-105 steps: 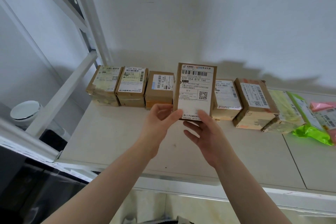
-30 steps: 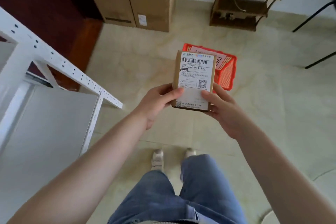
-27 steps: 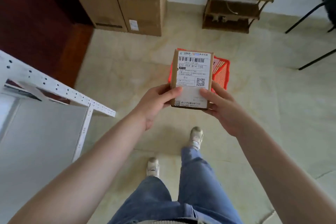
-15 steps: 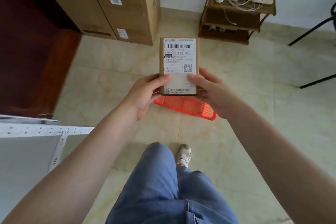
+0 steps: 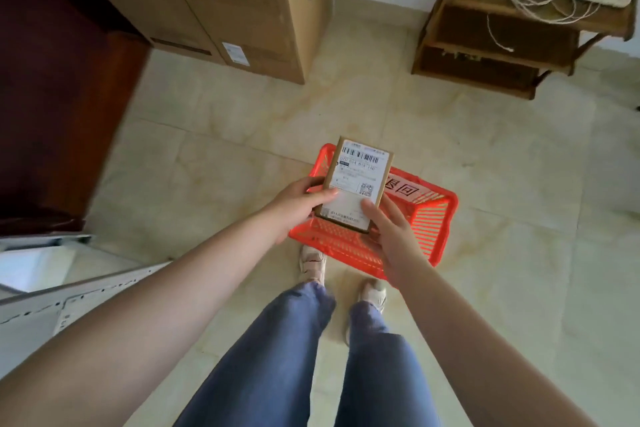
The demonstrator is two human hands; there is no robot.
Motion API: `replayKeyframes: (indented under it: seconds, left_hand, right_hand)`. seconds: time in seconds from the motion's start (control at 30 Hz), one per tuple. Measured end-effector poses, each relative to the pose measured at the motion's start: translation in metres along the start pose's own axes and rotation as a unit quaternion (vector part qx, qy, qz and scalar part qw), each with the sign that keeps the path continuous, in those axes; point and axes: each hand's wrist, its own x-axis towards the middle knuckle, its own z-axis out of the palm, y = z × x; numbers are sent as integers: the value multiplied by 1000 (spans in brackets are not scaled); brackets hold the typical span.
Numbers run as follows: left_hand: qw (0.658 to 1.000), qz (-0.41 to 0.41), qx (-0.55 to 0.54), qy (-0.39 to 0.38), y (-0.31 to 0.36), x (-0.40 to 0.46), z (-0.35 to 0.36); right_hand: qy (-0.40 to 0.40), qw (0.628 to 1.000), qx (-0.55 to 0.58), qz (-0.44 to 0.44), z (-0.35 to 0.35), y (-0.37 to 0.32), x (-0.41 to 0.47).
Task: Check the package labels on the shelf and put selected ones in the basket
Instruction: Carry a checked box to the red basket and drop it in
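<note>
2 bare hands hold a small cardboard package [image 5: 356,184], label up, above a red plastic basket [image 5: 433,218] on the tiled floor [image 5: 519,184]: the left hand [image 5: 298,204] grips its left edge with the thumb curled over the label, the right hand [image 5: 391,236] clamps its lower right corner. The label's barcode shows, though its blurred digits are perhaps unreadable; 2 tall cardboard cartons [image 5: 225,3] and a wooden stand [image 5: 502,38] line the wall.

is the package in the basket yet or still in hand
Still in hand: both the left hand and right hand grip the package above the red basket.
</note>
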Motion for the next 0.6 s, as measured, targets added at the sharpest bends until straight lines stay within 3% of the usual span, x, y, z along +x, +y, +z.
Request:
replayKeyframes:
  seconds: [0.37,0.5,0.6]
  left_hand:
    - [966,-61,164,189,-192,251,37]
    - [978,-96,87,165,-246,327,50]
    - [978,-87,130,139,-268,365,51]
  right_hand:
    - [25,991,-39,123,-53,156,261]
    - [11,989,-94,115,-77,199,339]
    - [10,988,-105,110,-86,218,382]
